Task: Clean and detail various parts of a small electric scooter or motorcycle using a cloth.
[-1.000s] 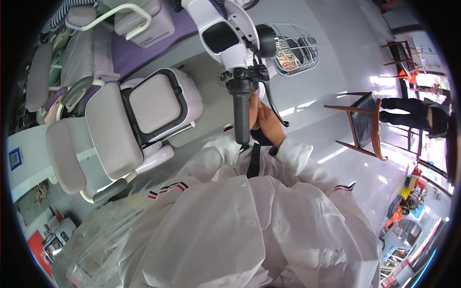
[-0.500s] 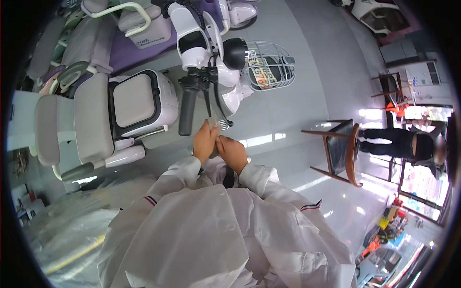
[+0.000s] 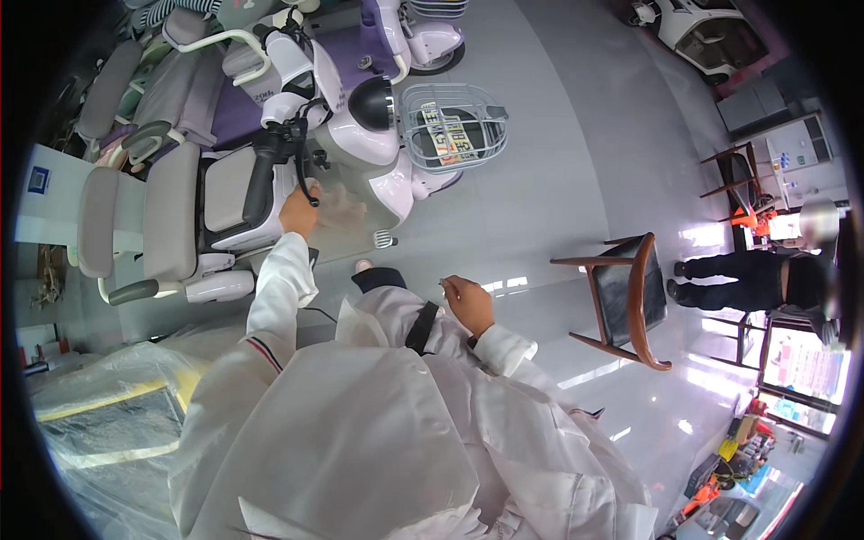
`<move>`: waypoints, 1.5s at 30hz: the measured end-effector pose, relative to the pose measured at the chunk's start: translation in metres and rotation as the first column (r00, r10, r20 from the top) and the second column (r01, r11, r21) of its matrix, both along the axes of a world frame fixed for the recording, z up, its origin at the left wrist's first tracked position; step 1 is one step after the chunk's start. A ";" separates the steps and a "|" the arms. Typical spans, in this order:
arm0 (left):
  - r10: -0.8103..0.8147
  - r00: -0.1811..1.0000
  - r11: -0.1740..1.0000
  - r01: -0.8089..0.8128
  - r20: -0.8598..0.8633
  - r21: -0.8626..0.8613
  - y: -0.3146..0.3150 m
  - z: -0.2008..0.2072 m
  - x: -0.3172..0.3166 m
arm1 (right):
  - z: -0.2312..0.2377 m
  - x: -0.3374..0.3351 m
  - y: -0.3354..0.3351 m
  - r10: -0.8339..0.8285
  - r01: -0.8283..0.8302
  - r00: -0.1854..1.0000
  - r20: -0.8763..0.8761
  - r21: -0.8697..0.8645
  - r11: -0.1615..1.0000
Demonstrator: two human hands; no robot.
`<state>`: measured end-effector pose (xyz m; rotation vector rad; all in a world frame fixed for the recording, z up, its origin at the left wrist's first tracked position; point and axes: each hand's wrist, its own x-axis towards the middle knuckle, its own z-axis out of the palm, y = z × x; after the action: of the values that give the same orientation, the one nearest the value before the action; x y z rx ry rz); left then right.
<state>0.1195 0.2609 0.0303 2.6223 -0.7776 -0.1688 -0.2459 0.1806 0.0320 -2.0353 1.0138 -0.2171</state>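
My left hand (image 3: 299,212) reaches to the handlebar grip (image 3: 259,183) of a pale lilac and white electric scooter (image 3: 367,144), close below the black brake lever (image 3: 302,171). A crumpled, see-through plastic film (image 3: 342,209) trails beside this hand, apparently from its fingers, which are partly hidden. Lower and to the right, my right hand (image 3: 472,308) is closed in a pinch over my lap side. A tiny light thing shows at its fingertips, too small to name. A ribbed silver piece (image 3: 385,238) sits low by the scooter's front.
A wire basket (image 3: 454,126) juts from the scooter's front. Parked scooters with grey seats (image 3: 171,85) crowd the upper left. A wooden chair (image 3: 621,301) stands at right, with a person (image 3: 747,281) beyond it. Plastic sheeting (image 3: 117,423) covers something at lower left.
My hands, together before, are now apart. The left has gone forward and left to the handlebar, with plastic film beside it; the right has moved slightly right. The scooter appears shifted left in view.
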 end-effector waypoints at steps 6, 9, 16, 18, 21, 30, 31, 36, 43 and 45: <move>0.025 0.994 0.991 -0.039 0.107 0.129 0.027 -0.020 -0.026 | -0.014 -0.018 -0.032 0.008 -0.008 0.999 0.032 0.002 1.000; -0.112 0.992 0.982 0.120 -0.063 0.149 0.057 -0.027 -0.058 | -0.016 -0.026 -0.050 0.033 -0.034 0.998 0.045 0.025 0.999; -0.625 0.681 0.770 0.619 -0.380 -0.157 -0.103 0.058 -0.156 | 0.003 -0.009 -0.128 0.152 -0.182 0.951 0.271 0.090 0.979; -0.771 0.537 0.636 0.684 -0.344 -0.357 -0.160 0.064 -0.165 | 0.023 0.002 -0.156 0.172 -0.174 0.938 0.300 -0.021 0.985; -0.916 0.314 0.401 0.726 -0.249 -0.559 -0.251 0.075 -0.181 | 0.033 -0.003 -0.210 0.016 -0.012 0.982 0.187 -0.023 1.000; -0.866 0.168 0.466 0.615 -0.472 -0.636 -0.420 0.070 -0.207 | 0.052 -0.058 -0.342 -0.207 0.257 0.949 0.238 -0.205 0.944; -0.903 0.172 0.407 0.634 -0.392 -0.658 -0.427 0.062 -0.214 | 0.045 -0.058 -0.348 -0.248 0.274 0.938 0.241 -0.077 0.959; -0.845 0.372 0.535 0.577 -0.384 -0.618 -0.444 0.045 -0.212 | 0.017 -0.029 -0.430 0.039 -0.040 0.999 0.021 0.020 0.999; -0.507 0.737 0.847 0.331 -0.447 -0.415 -0.477 0.000 -0.158 | 0.008 0.031 -0.579 0.550 -0.494 0.834 0.053 -0.372 0.786; -0.423 0.780 0.903 0.317 -0.462 -0.291 -0.485 0.006 -0.159 | 0.009 0.049 -0.621 0.552 -0.527 0.823 0.131 -0.183 0.830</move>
<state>-0.0391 -0.2237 0.0359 2.0518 -1.0360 -0.8290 -0.1969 -0.4400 0.0413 -2.2948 0.2822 -0.1646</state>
